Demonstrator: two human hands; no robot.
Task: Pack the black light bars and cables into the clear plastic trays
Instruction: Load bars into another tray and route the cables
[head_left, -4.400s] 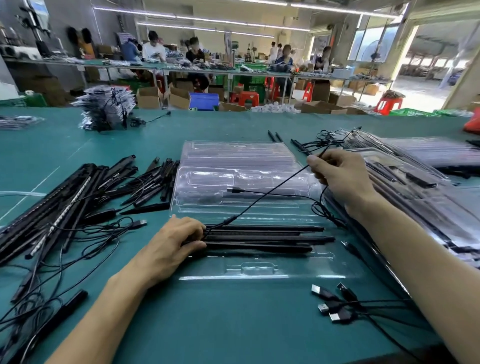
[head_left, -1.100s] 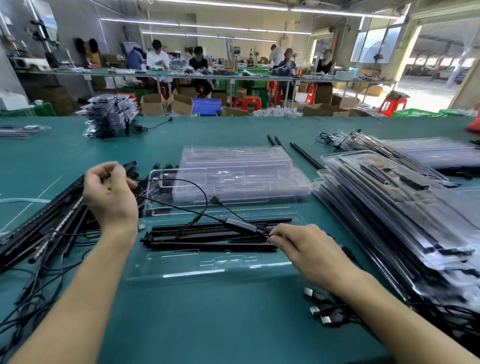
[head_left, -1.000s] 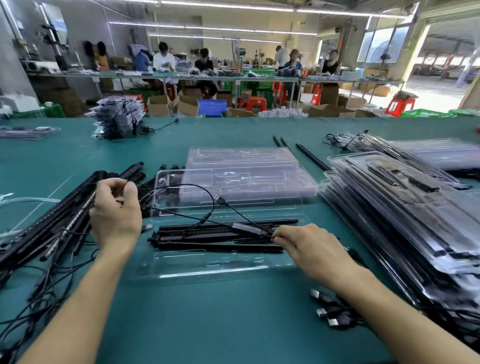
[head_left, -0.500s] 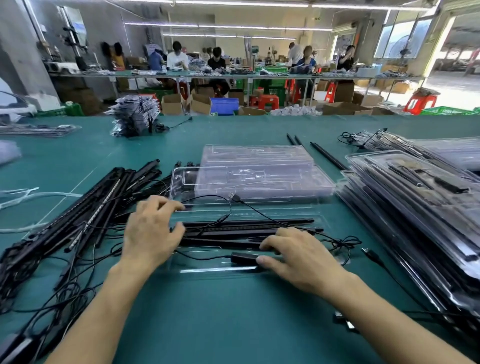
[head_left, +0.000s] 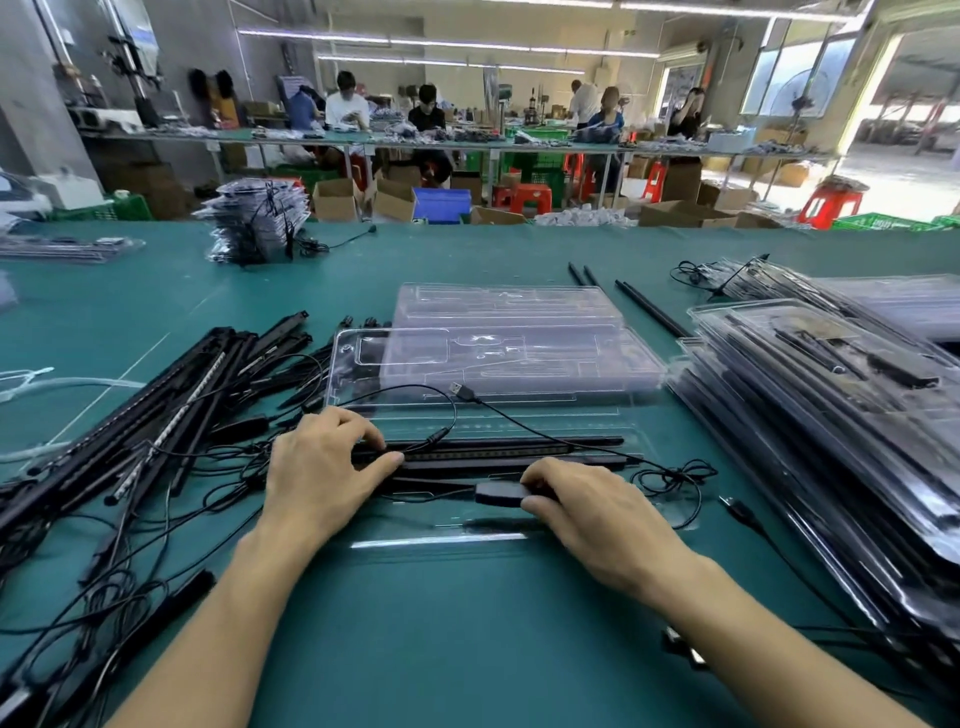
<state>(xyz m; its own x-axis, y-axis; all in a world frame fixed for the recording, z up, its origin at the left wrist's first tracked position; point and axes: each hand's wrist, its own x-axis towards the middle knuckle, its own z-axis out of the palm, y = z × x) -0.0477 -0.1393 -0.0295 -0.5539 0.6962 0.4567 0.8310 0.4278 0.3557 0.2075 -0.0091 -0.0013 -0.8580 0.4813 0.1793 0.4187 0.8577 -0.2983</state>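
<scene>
A clear plastic tray (head_left: 431, 543) lies on the green table in front of me. Black light bars (head_left: 498, 452) lie side by side in its slots. My left hand (head_left: 322, 467) rests on the left ends of the bars, thumb and fingers pinching them. My right hand (head_left: 587, 509) holds a small black controller box (head_left: 498, 493) on a cable at the tray's middle. A thin black cable (head_left: 519, 423) with a USB plug (head_left: 457, 388) loops over the bars, and a small coil (head_left: 675, 475) of it lies at the tray's right end.
A stack of empty clear trays (head_left: 498, 338) sits just behind. A tall stack of filled trays (head_left: 831, 415) lies to the right. A heap of loose black light bars and tangled cables (head_left: 145, 441) spreads on the left. People work at a bench (head_left: 467, 140) far behind.
My left hand left the loose pile and came down on the left ends of the bars in the tray. My right hand brought the controller box down to the tray's middle.
</scene>
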